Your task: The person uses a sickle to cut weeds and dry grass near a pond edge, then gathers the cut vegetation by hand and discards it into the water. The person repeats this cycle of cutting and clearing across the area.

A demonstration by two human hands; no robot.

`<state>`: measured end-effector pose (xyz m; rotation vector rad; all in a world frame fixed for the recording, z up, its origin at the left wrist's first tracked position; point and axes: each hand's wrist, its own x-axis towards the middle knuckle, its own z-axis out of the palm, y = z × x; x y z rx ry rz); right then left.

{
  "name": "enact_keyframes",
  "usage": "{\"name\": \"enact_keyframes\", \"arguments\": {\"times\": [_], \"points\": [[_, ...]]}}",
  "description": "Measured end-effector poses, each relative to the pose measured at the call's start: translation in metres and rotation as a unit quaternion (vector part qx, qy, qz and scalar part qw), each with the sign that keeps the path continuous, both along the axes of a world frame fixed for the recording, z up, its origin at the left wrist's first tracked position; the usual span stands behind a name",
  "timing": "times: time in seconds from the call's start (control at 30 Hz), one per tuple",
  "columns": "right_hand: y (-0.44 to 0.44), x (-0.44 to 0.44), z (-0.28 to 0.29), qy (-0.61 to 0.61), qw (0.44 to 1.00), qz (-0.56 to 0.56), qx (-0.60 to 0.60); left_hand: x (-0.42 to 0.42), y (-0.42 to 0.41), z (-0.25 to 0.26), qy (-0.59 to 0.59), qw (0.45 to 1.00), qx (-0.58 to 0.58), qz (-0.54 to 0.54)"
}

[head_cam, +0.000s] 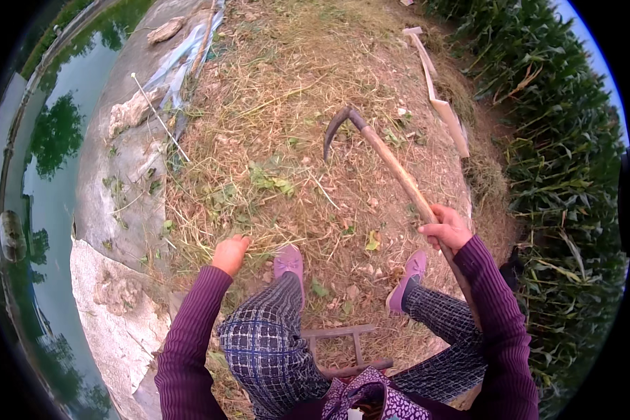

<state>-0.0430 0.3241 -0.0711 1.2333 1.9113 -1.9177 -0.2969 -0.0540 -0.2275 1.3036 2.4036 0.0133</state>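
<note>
My right hand (448,229) is closed around the wooden handle (399,176) of a sickle, partway along its length. The dark curved blade (334,128) is raised ahead of me, its tip bent down to the left. Lower on the left, my left hand (232,255) has its fingers closed on some thin dry grass stalks (273,244) that stick out to the right. Cut dry grass (226,205) with a few green leaves (270,180) lies over the soil in front. Between my legs shows part of a low wooden stool frame (341,333).
To the left, a pale sloping bank (102,184) with rocks (134,113) drops to green water (52,173). A thin white rod (160,116) and crumpled plastic sheeting (186,58) lie along its edge. Maize plants (556,157) line the right, behind a bent pale strip (446,115).
</note>
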Motion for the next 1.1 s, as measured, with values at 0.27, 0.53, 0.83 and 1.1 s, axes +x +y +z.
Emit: {"name": "enact_keyframes", "arguments": {"times": [0.27,0.53,0.83,1.1], "points": [[-0.088,-0.015,-0.125,-0.01,0.975,-0.159,-0.152,0.024,0.028,-0.066,-0.076,0.996,0.024,-0.045],[-0.133,0.049,-0.164,-0.094,0.954,-0.209,-0.193,0.031,0.062,-0.092,-0.073,0.986,0.15,-0.022],[-0.113,0.012,-0.162,-0.017,0.958,-0.244,-0.151,-0.044,0.123,-0.116,0.059,0.996,0.064,0.034],[-0.1,-0.058,-0.177,0.026,0.982,-0.147,-0.12,-0.069,0.069,-0.13,0.063,0.995,0.007,0.075]]}}
